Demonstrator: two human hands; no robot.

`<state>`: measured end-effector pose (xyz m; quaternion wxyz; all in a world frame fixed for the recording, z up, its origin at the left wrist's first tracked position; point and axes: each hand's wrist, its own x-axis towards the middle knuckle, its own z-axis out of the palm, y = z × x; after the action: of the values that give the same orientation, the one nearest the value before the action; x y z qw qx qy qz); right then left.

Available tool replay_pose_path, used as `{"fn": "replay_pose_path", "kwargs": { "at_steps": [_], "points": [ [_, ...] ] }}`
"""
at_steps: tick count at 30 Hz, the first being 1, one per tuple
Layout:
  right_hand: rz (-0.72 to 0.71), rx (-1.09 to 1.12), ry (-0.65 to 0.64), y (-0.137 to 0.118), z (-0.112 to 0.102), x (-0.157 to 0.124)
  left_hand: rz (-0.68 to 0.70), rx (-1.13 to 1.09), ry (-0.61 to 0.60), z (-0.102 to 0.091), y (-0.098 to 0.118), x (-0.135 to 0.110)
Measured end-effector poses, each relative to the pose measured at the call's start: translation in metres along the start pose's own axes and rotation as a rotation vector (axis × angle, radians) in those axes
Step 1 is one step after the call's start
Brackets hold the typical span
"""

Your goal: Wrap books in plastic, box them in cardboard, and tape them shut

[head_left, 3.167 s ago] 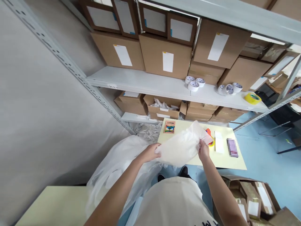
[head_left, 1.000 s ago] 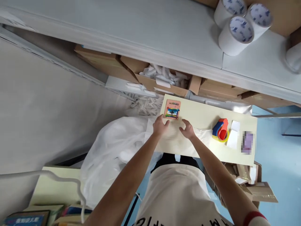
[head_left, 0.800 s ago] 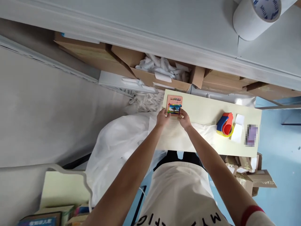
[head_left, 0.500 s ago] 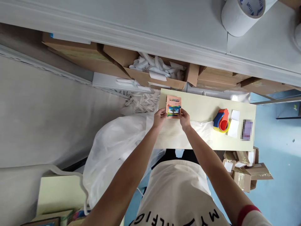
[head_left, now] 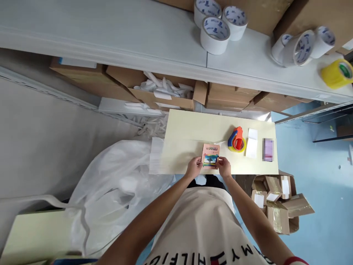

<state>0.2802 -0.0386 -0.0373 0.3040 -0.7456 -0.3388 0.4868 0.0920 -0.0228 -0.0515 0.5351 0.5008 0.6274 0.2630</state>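
A small pink book with a bright picture on its cover is gripped by its two sides over the near part of the cream table. My left hand pinches its left edge, and my right hand pinches the right one. White sheet material lies at the table's left end and runs toward the book. To the right of my hands is a red and blue tape dispenser with a yellow roll. White paper slips lie beside it.
A purple pixelated item lies at the table's right end. Opened cartons sit on the floor at right. White plastic sheeting bulges at left. A grey shelf with tape rolls runs behind, above cardboard boxes.
Both hands have drawn the book closer to my body and rightward along the table. The camera view has shifted, and more tape rolls show on the shelf.
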Motion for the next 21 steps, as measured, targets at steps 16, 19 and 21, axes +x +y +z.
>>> {"fn": "replay_pose_path", "kwargs": {
  "at_steps": [16,19,21],
  "points": [
    [-0.157,-0.226,-0.124,0.033,-0.026,0.039,-0.014,0.461,0.094,0.063,0.009,0.0],
    [-0.204,-0.269,-0.095,0.037,-0.029,0.035,-0.007,0.528,0.117,0.064,0.011,-0.003],
    [-0.247,-0.314,-0.013,0.043,-0.034,0.03,0.037,0.62,0.077,0.064,0.012,-0.008]
  ]
}}
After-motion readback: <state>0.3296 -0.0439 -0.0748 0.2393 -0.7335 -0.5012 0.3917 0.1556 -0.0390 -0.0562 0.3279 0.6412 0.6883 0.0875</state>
